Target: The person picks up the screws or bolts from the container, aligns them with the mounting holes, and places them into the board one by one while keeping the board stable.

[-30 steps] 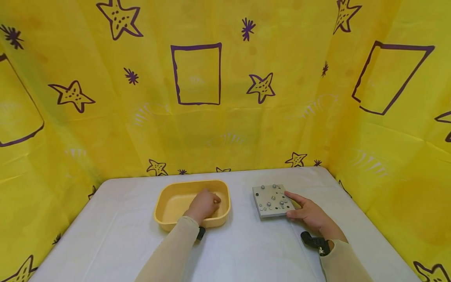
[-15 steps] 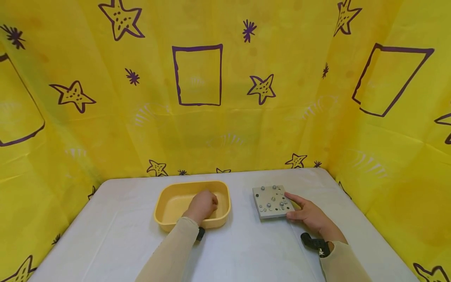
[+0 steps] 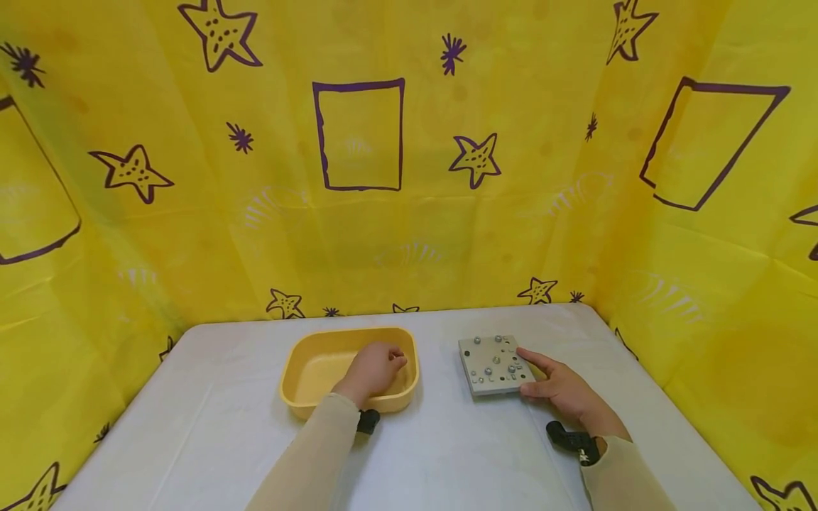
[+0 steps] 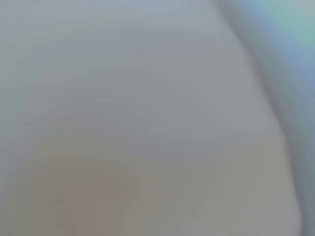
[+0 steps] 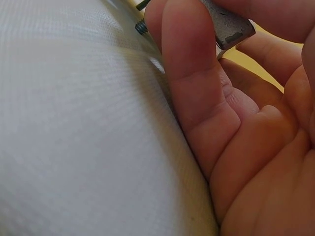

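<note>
In the head view my left hand (image 3: 373, 369) reaches down into a yellow tray (image 3: 303, 348), at its right side. Its fingers are bent inward; whether they hold a small part is hidden. The left wrist view is a grey blur. On the right, my right hand (image 3: 565, 390) grips the right edge of a square metal plate (image 3: 486, 353), thumb at the near corner and a finger on the far side. Several bolts and small holes dot its top. From the right wrist, the plate's corner (image 5: 231, 32) shows between the fingers, and a bolt's threaded end (image 5: 141, 26) pokes out beneath.
A white-covered table (image 3: 434, 454) carries the tray and plate side by side, with a gap between them. Yellow patterned cloth (image 3: 422, 234) rises behind the table and along both sides. Black wrist cameras are strapped to both wrists.
My left hand shifts slightly within the tray; its fingertips draw in, then reach a little to the right again. My right hand and the plate stay put.
</note>
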Tool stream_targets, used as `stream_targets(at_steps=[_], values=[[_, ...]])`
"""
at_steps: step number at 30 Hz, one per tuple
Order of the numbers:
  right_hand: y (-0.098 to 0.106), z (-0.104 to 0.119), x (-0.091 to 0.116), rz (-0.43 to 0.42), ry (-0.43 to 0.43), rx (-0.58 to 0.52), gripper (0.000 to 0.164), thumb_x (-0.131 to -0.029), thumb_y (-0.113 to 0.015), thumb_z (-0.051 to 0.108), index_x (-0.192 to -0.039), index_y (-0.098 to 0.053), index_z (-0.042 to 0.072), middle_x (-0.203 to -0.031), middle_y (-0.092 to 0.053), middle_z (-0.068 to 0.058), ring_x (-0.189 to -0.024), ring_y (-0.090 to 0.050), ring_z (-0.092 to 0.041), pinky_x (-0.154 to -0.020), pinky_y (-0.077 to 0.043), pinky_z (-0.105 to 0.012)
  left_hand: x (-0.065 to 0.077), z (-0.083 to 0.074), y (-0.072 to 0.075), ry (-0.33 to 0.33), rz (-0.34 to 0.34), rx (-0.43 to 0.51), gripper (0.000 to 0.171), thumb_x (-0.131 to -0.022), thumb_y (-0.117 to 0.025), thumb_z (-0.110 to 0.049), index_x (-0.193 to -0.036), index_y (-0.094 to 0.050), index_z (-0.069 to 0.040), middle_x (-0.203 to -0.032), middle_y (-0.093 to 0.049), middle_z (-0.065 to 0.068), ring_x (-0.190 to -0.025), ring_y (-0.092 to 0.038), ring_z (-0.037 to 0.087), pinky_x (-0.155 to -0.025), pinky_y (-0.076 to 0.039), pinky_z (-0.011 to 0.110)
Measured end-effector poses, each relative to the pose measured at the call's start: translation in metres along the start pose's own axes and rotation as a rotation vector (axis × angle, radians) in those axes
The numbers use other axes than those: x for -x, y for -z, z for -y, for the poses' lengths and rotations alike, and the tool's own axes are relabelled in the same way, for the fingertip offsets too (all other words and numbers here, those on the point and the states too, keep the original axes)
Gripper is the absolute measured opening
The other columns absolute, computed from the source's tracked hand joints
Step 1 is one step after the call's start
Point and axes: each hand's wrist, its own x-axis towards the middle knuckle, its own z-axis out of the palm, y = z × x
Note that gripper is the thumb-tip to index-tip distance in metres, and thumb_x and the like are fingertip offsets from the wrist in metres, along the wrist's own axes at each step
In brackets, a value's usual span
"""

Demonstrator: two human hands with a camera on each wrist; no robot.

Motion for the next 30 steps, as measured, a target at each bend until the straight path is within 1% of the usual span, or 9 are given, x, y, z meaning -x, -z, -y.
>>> stream_targets(at_steps=[3, 7, 9, 12, 15, 18, 21, 25, 30], values=[[-0.001, 0.001, 0.000, 0.004, 0.001, -0.017, 0.088, -0.076, -0.086, 0.027, -0.153, -0.043, 0.020, -0.159, -0.028, -0.016, -0.140, -0.027, -0.037, -0.112, -0.001, -0.063, 0.005, -0.008, 0.009, 0.076, 0.028, 0.233, 0.024, -0.101, -0.060, -0.032, -0.110, -0.073, -0.013, -0.101, -0.067, 0.002, -0.089, -0.059, 0.020, -0.083, -0.049, 0.039], [0.000, 0.002, 0.000, 0.003, -0.001, -0.023, 0.088, -0.076, -0.086, 0.027, -0.153, -0.043, 0.020, -0.159, -0.028, -0.015, -0.140, -0.027, -0.037, -0.112, -0.001, -0.063, 0.009, -0.015, 0.019, 0.121, 0.051, 0.522, 0.026, -0.102, -0.059, -0.031, -0.108, -0.072, -0.009, -0.097, -0.065, 0.008, -0.088, -0.061, 0.023, -0.082, -0.052, 0.036], [0.000, 0.002, 0.000, 0.003, 0.001, -0.012, 0.088, -0.076, -0.086, 0.027, -0.153, -0.043, 0.020, -0.159, -0.028, -0.016, -0.140, -0.026, -0.037, -0.112, -0.002, -0.063, 0.009, -0.015, 0.021, 0.130, 0.037, 0.651, 0.028, -0.102, -0.058, -0.029, -0.108, -0.071, -0.005, -0.097, -0.065, 0.010, -0.088, -0.064, 0.024, -0.083, -0.054, 0.034], [0.001, 0.001, 0.000, 0.001, 0.002, -0.002, 0.088, -0.076, -0.086, 0.027, -0.153, -0.043, 0.020, -0.159, -0.029, -0.016, -0.139, -0.027, -0.037, -0.112, -0.002, -0.063, 0.007, -0.015, 0.021, 0.161, -0.016, 0.807, 0.030, -0.102, -0.058, -0.027, -0.112, -0.069, -0.001, -0.099, -0.066, 0.013, -0.087, -0.067, 0.023, -0.081, -0.056, 0.032], [0.000, 0.000, 0.001, 0.002, -0.001, -0.009, 0.088, -0.076, -0.086, 0.027, -0.153, -0.043, 0.020, -0.159, -0.029, -0.016, -0.139, -0.028, -0.037, -0.112, -0.002, -0.063, 0.007, -0.014, 0.020, 0.211, -0.069, 0.924, 0.031, -0.101, -0.059, -0.024, -0.116, -0.066, 0.002, -0.100, -0.066, 0.015, -0.084, -0.068, 0.023, -0.079, -0.057, 0.032], [0.000, -0.001, 0.001, 0.002, -0.004, -0.008, 0.088, -0.076, -0.086, 0.028, -0.153, -0.043, 0.020, -0.158, -0.029, -0.017, -0.138, -0.028, -0.038, -0.112, -0.002, -0.064, 0.006, -0.016, 0.020, 0.229, -0.089, 1.009, 0.030, -0.100, -0.061, -0.016, -0.123, -0.064, 0.003, -0.104, -0.066, 0.018, -0.084, -0.069, 0.024, -0.079, -0.057, 0.032], [0.000, -0.002, 0.001, 0.000, -0.004, -0.002, 0.088, -0.076, -0.086, 0.028, -0.152, -0.044, 0.020, -0.159, -0.029, -0.016, -0.139, -0.028, -0.038, -0.111, -0.003, -0.064, 0.007, -0.019, 0.020, 0.194, -0.082, 1.035, 0.030, -0.098, -0.064, -0.007, -0.126, -0.062, 0.002, -0.107, -0.066, 0.020, -0.086, -0.069, 0.026, -0.078, -0.057, 0.034], [-0.001, -0.002, 0.001, 0.001, -0.007, -0.012, 0.088, -0.076, -0.086, 0.027, -0.152, -0.043, 0.020, -0.159, -0.029, -0.016, -0.138, -0.029, -0.038, -0.111, -0.003, -0.064, 0.007, -0.025, 0.018, 0.141, -0.082, 0.992, 0.028, -0.097, -0.064, -0.006, -0.124, -0.065, -0.001, -0.108, -0.066, 0.019, -0.087, -0.068, 0.026, -0.079, -0.057, 0.033], [0.000, -0.001, 0.000, -0.001, 0.006, 0.011, 0.087, -0.076, -0.086, 0.028, -0.152, -0.044, 0.020, -0.158, -0.031, -0.017, -0.137, -0.030, -0.037, -0.111, -0.003, -0.064, 0.003, -0.038, 0.012, 0.105, -0.074, 0.951, 0.025, -0.097, -0.066, -0.010, -0.121, -0.068, -0.004, -0.107, -0.066, 0.018, -0.088, -0.068, 0.026, -0.081, -0.056, 0.032]])
